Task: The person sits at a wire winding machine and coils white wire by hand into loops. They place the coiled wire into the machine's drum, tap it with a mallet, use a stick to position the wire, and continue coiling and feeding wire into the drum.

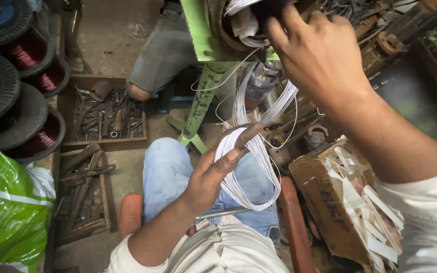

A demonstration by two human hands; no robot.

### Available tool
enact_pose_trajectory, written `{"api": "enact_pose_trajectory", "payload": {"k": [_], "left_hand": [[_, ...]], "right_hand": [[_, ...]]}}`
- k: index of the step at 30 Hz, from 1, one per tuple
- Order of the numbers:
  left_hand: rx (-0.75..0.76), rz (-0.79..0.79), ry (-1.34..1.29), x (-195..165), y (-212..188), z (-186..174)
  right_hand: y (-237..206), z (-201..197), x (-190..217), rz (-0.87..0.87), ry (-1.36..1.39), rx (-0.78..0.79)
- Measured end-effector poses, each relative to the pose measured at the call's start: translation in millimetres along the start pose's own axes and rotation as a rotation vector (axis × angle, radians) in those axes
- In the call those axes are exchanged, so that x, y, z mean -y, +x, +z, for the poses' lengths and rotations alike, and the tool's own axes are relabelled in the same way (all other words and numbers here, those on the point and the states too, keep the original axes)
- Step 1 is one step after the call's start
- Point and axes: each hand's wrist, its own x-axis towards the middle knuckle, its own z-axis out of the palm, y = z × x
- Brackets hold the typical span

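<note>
White wire coil (249,167) pinched in left hand (213,174) fingers; right hand (319,60) fingertips hidden, grip unclear.

Motor-rewinding workshop, by the looks. Spools of copper winding wire (31,50) stacked at upper left, 2 wooden trays of worn hand tools (104,116) on the concrete floor left of centre, green metal stand (201,101) top centre, cardboard box of white paper strips (350,202) lower right.
</note>
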Motion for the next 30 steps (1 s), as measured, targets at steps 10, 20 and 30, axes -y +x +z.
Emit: {"api": "enact_pose_trajectory", "payload": {"k": [10,20,30], "left_hand": [[-0.014,-0.019,0.059,2,7,-7],[0.118,0.034,-0.100,-21,91,5],[0.050,0.038,-0.084,-14,130,32]], "right_hand": [[-45,-32,18,0.116,0.434,-0.126],[-129,-23,62,0.276,0.429,-0.125],[-134,-1,50,0.407,0.352,-0.037]]}}
